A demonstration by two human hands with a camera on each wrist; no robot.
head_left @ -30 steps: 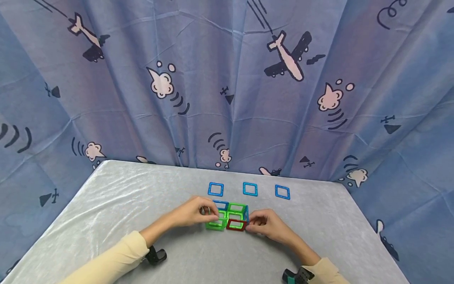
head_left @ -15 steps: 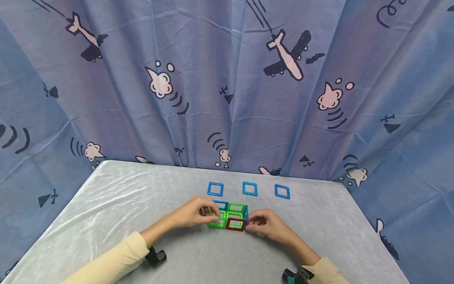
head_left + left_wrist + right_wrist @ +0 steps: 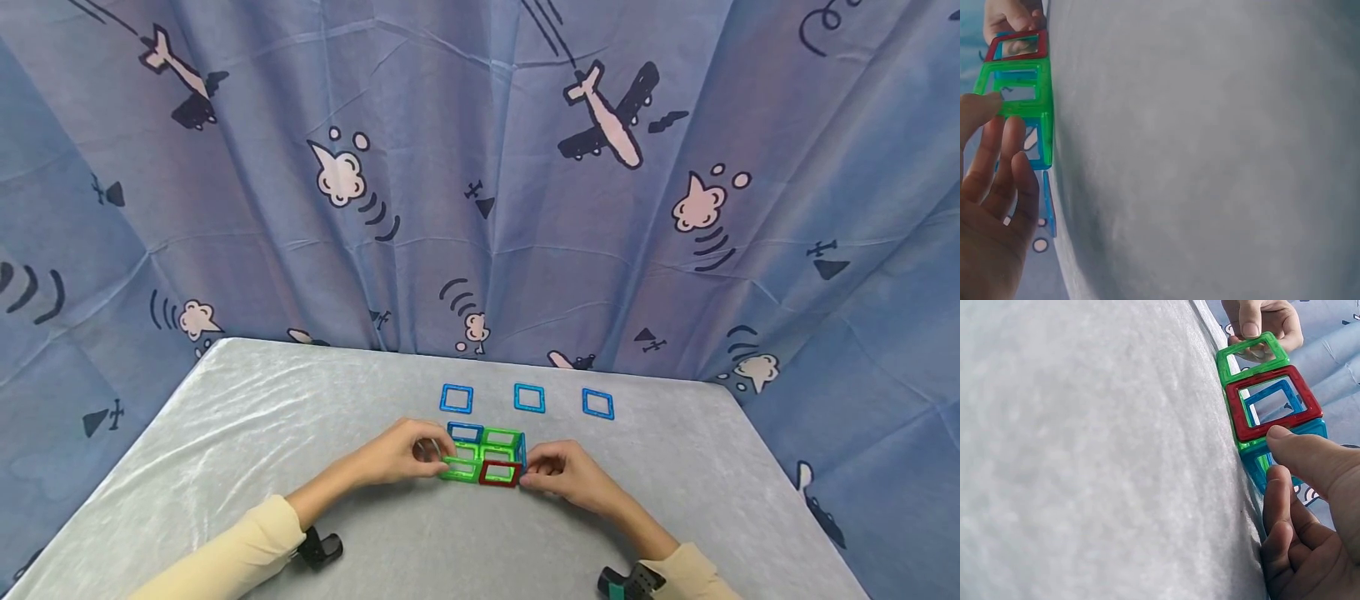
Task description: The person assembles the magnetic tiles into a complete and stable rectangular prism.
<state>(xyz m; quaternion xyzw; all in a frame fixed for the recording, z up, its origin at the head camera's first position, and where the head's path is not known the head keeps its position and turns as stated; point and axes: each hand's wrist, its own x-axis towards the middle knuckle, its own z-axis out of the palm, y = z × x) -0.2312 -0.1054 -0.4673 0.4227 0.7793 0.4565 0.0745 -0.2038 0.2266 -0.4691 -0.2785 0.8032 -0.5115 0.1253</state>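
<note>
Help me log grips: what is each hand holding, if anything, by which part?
Holding can't be confirmed: left hand seems to touch the front green tile, upper left corner; right hand touches the red tile, right edge.

Red square frame [image 3: 1294,419] upright beside green frame [image 3: 1257,370]; blue frame [image 3: 1314,428] upright at right end.

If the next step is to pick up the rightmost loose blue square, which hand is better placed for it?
Probably the right hand: both it and that blue square lie to the right of the tile structure. The left hand is at the opposite end, so its reach would be longer.
</note>
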